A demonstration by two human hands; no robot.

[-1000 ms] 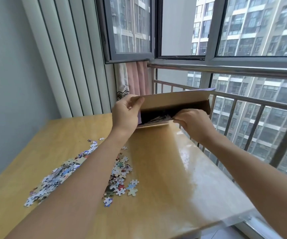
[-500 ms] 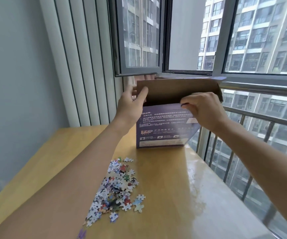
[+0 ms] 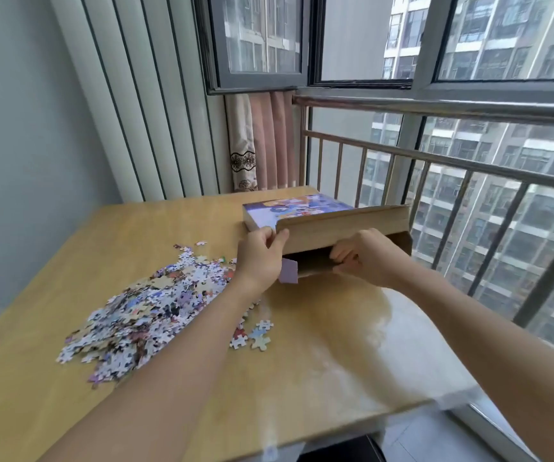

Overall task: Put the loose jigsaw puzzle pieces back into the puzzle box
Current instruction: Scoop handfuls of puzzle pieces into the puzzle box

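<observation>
- While lying flat on its broad face, puzzle box (image 3: 297, 208) found at the desk's (image 3: 302, 378) far side, about 1 o'clock from centre, printed picture face up, open end turned toward the wearer.
- Brown end flap (image 3: 342, 228) seen raised over the opening; small lilac side tab (image 3: 288, 279) sticking out at the opening's left corner.
- Left hand (image 3: 258, 261) placed at the box's near left corner, at 9 o'clock of the opening; thumb laid on the raised flap's left edge, fingers curled round the corner, gripping the box.
- Right hand (image 3: 367, 258) placed at 3 o'clock of the opening; fingers bent and tucked into the mouth under the flap, thumb below; whether anything is pinched inside cannot be told.
- Loose jigsaw pieces (image 3: 149, 311) heaped on the desk at 9 to 10 o'clock of centre, left of the left forearm; pile apart from the box.
- Several stray pieces (image 3: 255, 336) lying just right of the left forearm, close to the desk's centre.
- Metal railing (image 3: 468, 161) and window running beyond the desk from 12 to 3 o'clock; pink curtain (image 3: 269, 141) hanging at 12 o'clock behind the box.
- Ribbed white panel (image 3: 142, 105) standing at 11 o'clock behind the desk.
</observation>
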